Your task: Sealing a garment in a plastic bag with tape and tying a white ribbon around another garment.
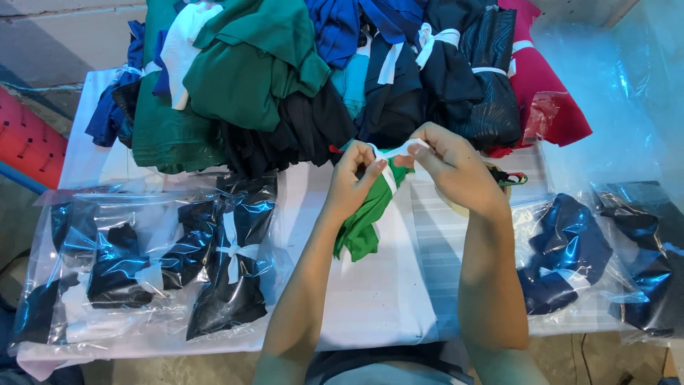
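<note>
Left hand (354,178) pinching a rolled green garment (365,221), keeping the roll tight. Right hand (449,165) gripping a white strip (399,150), pulled taut across it. Bagged dark garments (228,264) alongside

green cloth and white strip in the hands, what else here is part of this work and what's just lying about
In hand:
left hand
right hand
green cloth
white strip

Lying about:
heap of folded garments
bagged dark bundles on the left
bagged blue bundle on the right
white table cover
</note>
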